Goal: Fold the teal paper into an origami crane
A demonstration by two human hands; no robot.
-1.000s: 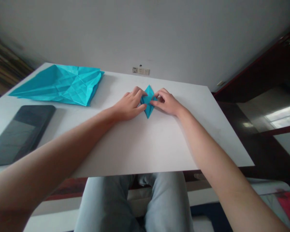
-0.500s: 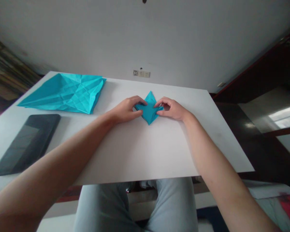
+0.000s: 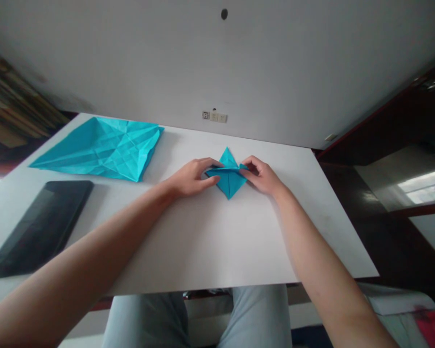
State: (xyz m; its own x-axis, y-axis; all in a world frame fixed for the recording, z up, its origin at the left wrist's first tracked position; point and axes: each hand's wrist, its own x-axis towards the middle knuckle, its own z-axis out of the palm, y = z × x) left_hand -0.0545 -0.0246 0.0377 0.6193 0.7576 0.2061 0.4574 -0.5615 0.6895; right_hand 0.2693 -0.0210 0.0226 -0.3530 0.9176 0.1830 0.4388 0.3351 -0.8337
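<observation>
1. Left hand (image 3: 191,178) pinched left side of paper (image 3: 229,187), thumb in front.
2. Right hand (image 3: 264,178) pinched right corner.
3. Paper sat on table (image 3: 210,246) between hands, one tip toward wall (image 3: 130,58), opposite toward jeans (image 3: 257,319).
4. Long axis ran wall-to-jeans; raised fold (image 3: 232,168) crossed it sideways.

Pale blue pants (image 3: 145,321) and bare arms (image 3: 105,244)
The pants look a bit gray and cover both legs (image 3: 257,316). Both arms and both hands (image 3: 188,180) are bare as far as they show.
</observation>
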